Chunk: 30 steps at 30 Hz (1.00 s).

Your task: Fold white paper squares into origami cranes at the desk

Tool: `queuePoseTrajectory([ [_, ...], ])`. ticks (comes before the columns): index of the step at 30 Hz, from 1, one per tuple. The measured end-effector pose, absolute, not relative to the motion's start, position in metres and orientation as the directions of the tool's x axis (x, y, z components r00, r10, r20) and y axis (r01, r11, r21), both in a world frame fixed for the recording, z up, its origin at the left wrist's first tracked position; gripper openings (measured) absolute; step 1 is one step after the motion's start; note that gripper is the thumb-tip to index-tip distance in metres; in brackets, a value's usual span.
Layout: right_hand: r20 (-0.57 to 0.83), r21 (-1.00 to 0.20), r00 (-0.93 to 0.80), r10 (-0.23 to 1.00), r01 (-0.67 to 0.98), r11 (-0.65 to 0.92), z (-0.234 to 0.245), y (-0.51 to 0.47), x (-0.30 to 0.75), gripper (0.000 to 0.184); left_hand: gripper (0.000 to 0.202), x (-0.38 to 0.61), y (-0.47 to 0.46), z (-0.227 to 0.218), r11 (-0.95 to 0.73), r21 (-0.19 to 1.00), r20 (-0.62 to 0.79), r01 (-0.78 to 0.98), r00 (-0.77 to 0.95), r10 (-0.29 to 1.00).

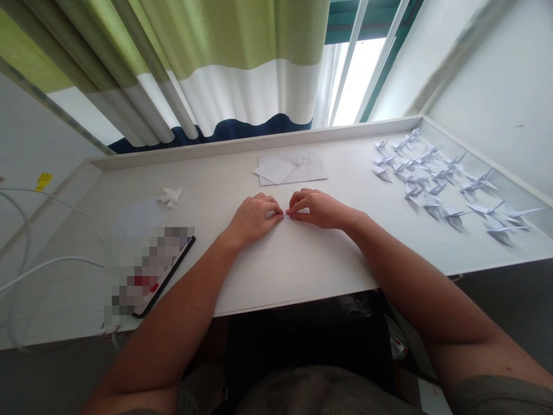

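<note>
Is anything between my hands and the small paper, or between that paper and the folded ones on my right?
Nothing visible separates your left hand or right hand from the small paper; both touch it. Only your right hand stands between it and the folded papers.

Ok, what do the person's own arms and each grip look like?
The left arm and right arm have bare forearms, no watch or bracelet showing. The left grip and right grip are ungloved hands, no rings visible. A short, dull grey-brown sleeve shows on the right.
</note>
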State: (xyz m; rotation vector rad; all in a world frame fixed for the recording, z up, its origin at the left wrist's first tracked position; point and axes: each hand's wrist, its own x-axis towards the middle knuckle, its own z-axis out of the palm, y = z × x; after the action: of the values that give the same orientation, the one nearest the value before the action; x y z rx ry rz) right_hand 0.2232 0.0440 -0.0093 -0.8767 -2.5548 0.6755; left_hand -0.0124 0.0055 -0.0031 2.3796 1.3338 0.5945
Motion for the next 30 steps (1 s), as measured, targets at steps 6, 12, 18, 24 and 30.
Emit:
queuePoseTrajectory([
  [6,0.196,-0.499,-0.766,0.612,0.459,0.735,-0.0120,0.0456,0.2232,0.019,0.017,-0.0137,0.0055,-0.0036,-0.490,0.461,0.185,0.739,0.461,0.868],
  [12,0.180,-0.447,-0.777,0.603,0.481,0.754,-0.0097,0.0438,0.2229,0.020,0.019,-0.0121,0.0042,-0.0030,-0.491,0.441,0.183,0.752,0.460,0.869],
  [18,0.145,-0.409,-0.750,0.646,0.549,0.729,-0.0078,0.0436,0.2250,0.020,0.019,-0.0109,0.0021,-0.0014,-0.458,0.400,0.168,0.794,0.428,0.888],
  [24,0.138,-0.419,-0.738,0.661,0.561,0.714,-0.0085,0.0456,0.2281,0.019,0.021,-0.0101,0.0002,0.0026,-0.437,0.366,0.146,0.822,0.413,0.899],
  [30,0.144,-0.395,-0.725,0.674,0.582,0.711,-0.0085,0.0439,0.2264,0.018,0.021,-0.0085,-0.0023,0.0045,-0.442,0.306,0.138,0.843,0.421,0.897],
])
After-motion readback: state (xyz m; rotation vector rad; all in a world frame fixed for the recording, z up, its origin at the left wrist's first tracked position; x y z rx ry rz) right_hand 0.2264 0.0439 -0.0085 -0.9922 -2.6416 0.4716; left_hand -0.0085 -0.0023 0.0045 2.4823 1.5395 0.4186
